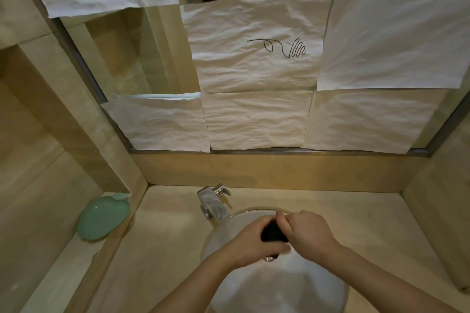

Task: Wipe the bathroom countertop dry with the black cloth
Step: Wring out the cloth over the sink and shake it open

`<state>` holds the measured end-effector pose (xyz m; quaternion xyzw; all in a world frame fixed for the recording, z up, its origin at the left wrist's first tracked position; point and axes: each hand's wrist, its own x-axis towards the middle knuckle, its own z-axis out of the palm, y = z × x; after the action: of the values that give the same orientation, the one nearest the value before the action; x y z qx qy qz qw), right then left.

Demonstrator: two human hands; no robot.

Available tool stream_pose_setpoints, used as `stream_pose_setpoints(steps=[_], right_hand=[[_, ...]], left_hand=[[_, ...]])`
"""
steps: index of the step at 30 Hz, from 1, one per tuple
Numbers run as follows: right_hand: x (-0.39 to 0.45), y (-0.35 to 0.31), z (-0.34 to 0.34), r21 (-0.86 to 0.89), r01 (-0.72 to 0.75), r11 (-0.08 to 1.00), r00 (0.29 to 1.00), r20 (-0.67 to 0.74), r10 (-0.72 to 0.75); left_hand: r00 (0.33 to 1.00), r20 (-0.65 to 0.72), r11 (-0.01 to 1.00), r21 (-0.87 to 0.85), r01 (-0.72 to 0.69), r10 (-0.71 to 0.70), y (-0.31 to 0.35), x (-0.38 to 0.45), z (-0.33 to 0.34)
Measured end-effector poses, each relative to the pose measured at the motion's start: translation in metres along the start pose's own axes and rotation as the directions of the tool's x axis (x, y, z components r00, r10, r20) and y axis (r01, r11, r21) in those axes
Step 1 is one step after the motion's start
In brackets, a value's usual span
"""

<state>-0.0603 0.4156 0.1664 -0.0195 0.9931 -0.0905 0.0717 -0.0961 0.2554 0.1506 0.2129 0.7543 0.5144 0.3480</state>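
left of the grip, a green dish (103,218) sits on a side ledge, well apart, with bare counter (162,236) between. just up-left, the tap (213,204) stands near the knuckles. over the sink (279,284), the left hand (250,244) and right hand (309,232) both clench the bunched black cloth (273,232) between them. right of the grip, counter runs to the side wall. paper sheets (256,119) cover the mirror behind.

Shiny metal faucet (215,204), glossy white sink (292,284), crumpled paper sheets (254,66).
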Motion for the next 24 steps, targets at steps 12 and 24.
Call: stream_pose_setpoints(steps=[12, 24], right_hand=[[-0.034, 0.027, -0.007, -0.367, 0.673, 0.643, 0.657, -0.104, -0.747], [-0.010, 0.003, -0.036, -0.613, 0.636, 0.469, 0.426, -0.228, -0.876]], left_hand=[[0.921, 0.198, 0.896, -0.235, 0.376, -0.335, 0.018, -0.027, 0.005], [0.779, 0.535, 0.756, -0.346, 0.556, -0.328, 0.036, -0.035, 0.017]])
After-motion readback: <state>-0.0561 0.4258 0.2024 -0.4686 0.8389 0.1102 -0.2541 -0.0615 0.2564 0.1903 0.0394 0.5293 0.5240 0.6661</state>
